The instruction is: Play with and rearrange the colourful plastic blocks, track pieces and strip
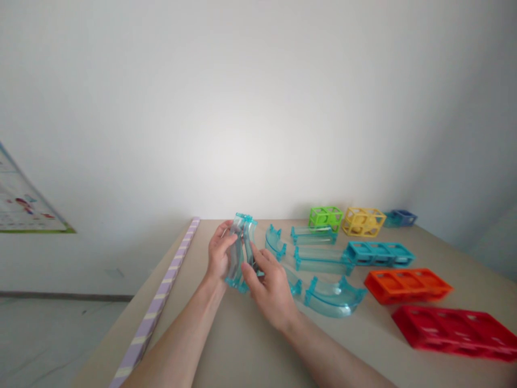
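Observation:
My left hand (218, 253) is closed around the left side of a clear teal wavy toy track piece (236, 257), holding it upright above the table. From the right, my right hand (271, 286) grips the same clear plastic with thumb and fingers near its lower half. Whether this is one piece or two pressed together I cannot tell. Just right of my right hand lies a clear teal curved track (335, 302), and part of another curved track (294, 283) shows behind the hand.
Further back lie a curved track (275, 242) and straight tracks (323, 261). Frame blocks stand at the right: green (325, 219), yellow (363, 222), blue (404, 217), teal (379, 253), orange (407, 285) and red (456, 331). A purple-and-white striped strip (163, 288) lines the table's left edge.

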`<state>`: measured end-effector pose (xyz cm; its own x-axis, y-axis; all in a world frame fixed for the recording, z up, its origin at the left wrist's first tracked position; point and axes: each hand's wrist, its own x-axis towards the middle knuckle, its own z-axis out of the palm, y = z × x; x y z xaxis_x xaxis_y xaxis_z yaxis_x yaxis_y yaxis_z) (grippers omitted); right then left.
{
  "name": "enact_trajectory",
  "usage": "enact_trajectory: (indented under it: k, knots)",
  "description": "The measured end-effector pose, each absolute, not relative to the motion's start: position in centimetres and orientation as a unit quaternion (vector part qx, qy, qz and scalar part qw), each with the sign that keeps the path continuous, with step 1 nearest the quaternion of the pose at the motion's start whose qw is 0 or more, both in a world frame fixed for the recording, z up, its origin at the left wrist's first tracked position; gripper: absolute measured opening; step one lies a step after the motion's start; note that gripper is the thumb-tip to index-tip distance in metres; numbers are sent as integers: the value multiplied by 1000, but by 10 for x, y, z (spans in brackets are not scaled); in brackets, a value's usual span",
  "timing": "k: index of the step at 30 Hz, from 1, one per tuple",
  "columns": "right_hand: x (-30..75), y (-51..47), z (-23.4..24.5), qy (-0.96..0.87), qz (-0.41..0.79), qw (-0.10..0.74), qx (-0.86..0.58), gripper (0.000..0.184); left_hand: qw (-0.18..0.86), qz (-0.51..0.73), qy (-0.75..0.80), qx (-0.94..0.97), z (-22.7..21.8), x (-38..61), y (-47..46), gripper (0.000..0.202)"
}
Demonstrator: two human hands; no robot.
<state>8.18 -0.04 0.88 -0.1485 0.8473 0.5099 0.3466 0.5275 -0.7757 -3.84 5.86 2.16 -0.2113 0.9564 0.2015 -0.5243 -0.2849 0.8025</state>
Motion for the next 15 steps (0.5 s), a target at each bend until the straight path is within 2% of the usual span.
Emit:
enact_trajectory:
  k: [4,7,11,15]
  knots:
    - [84,-2,7,-704,238,540,-395,44,540,662,360,375,14,-44,66,39]
    - [85,-10,10,-739,187,539,-357,43,526,644,413,373,3,-55,77,32]
    - [80,-24,12,-828,186,461,-257,33,473,629,470,399,-18,-65,93,24]
    - [71,-28,5,-884,186,386,-187,24,406,620,509,437,-35,-68,107,38]
